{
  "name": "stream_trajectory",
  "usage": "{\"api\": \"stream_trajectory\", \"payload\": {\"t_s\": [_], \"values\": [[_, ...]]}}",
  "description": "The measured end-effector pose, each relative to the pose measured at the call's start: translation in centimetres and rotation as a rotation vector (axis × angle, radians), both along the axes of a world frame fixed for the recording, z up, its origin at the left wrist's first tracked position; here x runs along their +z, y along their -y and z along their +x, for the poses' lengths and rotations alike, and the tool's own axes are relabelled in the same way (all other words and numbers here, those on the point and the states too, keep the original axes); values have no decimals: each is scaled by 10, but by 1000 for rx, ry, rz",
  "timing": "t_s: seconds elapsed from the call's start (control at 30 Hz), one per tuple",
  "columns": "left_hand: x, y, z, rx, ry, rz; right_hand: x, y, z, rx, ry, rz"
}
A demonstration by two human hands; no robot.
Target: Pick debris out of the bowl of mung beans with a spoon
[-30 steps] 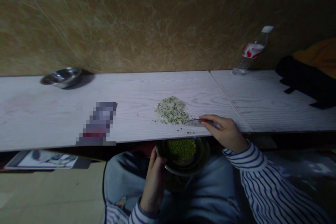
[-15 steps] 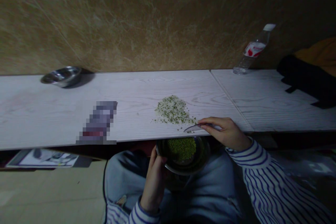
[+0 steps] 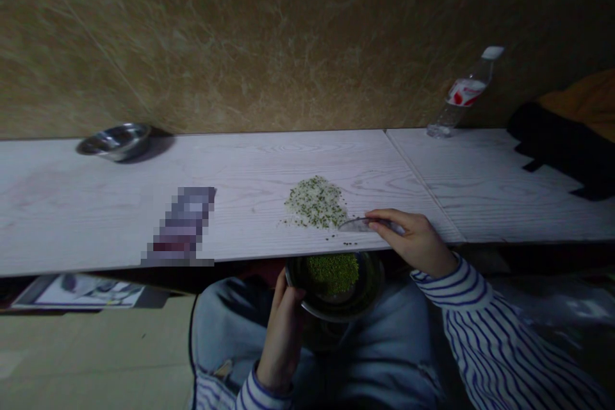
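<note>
My left hand [image 3: 285, 327] grips the left rim of a metal bowl [image 3: 343, 317], which is held over my lap just below the table's front edge. Green beans [image 3: 334, 272] lie inside it. My right hand [image 3: 414, 237] pinches a thin, flat, partly see-through blade-like piece [image 3: 358, 225]; its tip touches the right lower side of a pile of white grains mixed with green beans [image 3: 316, 202] on the white table [image 3: 250, 237]. A few loose beans lie between the piece and the table's edge.
Another metal bowl [image 3: 118, 143] stands at the back left. A blurred-out flat object [image 3: 185, 224] lies at the left front. At the back right are a plastic bottle [image 3: 464, 93] and a black bag or cloth [image 3: 562, 147]. The marbled wall [image 3: 269, 38] rises behind.
My right hand has moved the flat piece slightly up, away from the table's edge and against the pile, leaving some beans below it. The left hand and its bowl stay in place.
</note>
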State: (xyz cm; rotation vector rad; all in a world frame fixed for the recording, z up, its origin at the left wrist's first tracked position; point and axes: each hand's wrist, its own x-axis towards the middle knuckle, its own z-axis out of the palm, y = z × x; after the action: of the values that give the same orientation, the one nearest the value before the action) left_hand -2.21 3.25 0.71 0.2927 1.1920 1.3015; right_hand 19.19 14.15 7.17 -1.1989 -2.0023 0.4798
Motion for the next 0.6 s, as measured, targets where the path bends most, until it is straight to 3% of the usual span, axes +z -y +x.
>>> {"api": "stream_trajectory", "payload": {"t_s": [0.17, 0.4, 0.6], "values": [[3, -1, 1, 31, 67, -45, 2, 8, -2, 34, 9, -4], [4, -1, -1, 23, 19, -75, -5, 3, -4, -34, -20, 18], [1, 0, -4, -7, 22, -57, -4, 8, -8, -8, -21, 6]]}}
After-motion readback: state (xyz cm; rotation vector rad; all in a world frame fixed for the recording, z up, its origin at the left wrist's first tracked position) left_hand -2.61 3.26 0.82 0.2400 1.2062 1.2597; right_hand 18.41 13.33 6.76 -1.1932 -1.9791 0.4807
